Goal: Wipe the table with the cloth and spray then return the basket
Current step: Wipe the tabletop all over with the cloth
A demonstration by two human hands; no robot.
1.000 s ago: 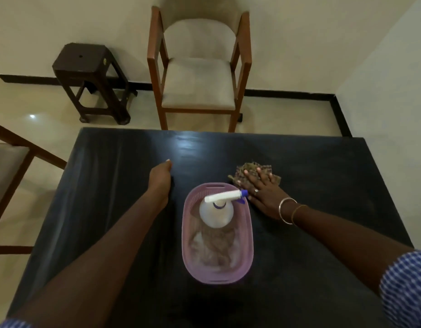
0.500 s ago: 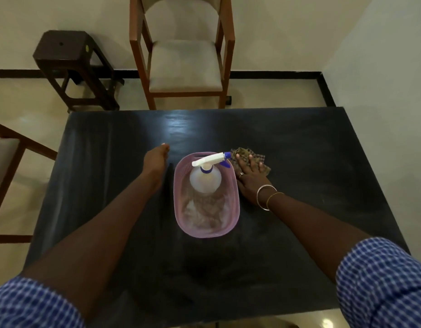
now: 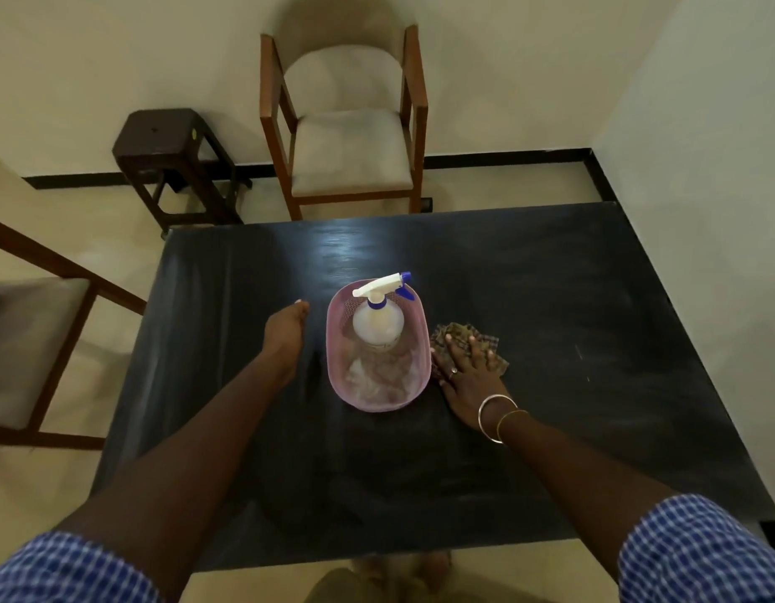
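A pink plastic basket [image 3: 414, 396] stands in the middle of the black table [image 3: 573, 298]. A white spray bottle [image 3: 378, 322] with a blue nozzle stands inside it, over some crumpled material. Right of the basket lies a brown checked cloth [image 3: 459, 332]. My right hand [image 3: 466, 369] presses flat on that cloth with straight, spread fingers, close beside the basket's wall. My left hand [image 3: 285, 326] rests on the table just left of the basket, seen edge-on, fingers pointing away, holding nothing.
A wooden chair [image 3: 348, 145] with a beige seat faces the table's far edge. A dark stool [image 3: 168, 154] stands to its left by the wall. Another chair [image 3: 29, 337] is at the left. A wall runs along the right side.
My right hand has slid the cloth toward me along the basket's right side. The left hand stays beside the basket. The camera view has shifted back.
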